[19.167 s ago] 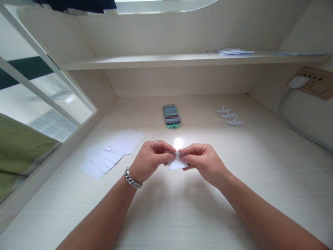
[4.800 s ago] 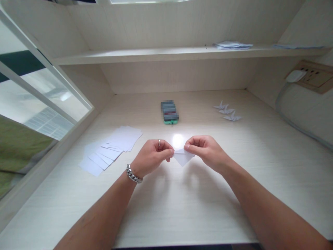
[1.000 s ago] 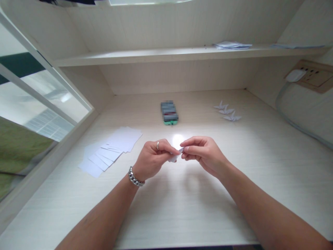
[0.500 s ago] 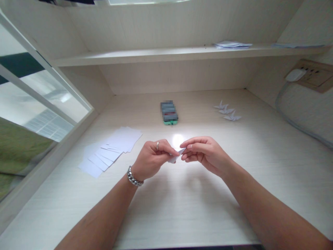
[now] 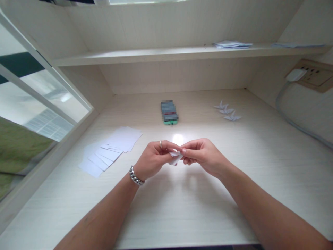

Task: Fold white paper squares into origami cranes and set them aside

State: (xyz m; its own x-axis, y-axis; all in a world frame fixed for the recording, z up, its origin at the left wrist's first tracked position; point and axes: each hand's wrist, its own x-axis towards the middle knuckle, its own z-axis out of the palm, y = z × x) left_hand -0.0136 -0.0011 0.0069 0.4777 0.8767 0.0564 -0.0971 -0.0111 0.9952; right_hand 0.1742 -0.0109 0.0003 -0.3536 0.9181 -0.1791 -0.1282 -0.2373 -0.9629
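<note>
A small folded piece of white paper is held above the desk between both hands. My left hand, with a ring and a chain bracelet, grips its left side between thumb and fingers. At the paper's right end, my right hand pinches the tip with thumb and forefinger. Fingers cover much of the paper, so its full shape is hidden. Three white paper cranes stand in a slanting row at the back right. To the left, several loose white paper sheets lie fanned out.
A phone-like object, partly pixelated, with a green edge lies toward the back of the desk. Above runs a shelf with a paper stack. A plugged-in cable hangs at right. A window borders the left.
My right thumb and forefinger have closed on the paper's right end. The left hand has shifted slightly right, and its forefinger has lifted a little, showing more of the paper.
</note>
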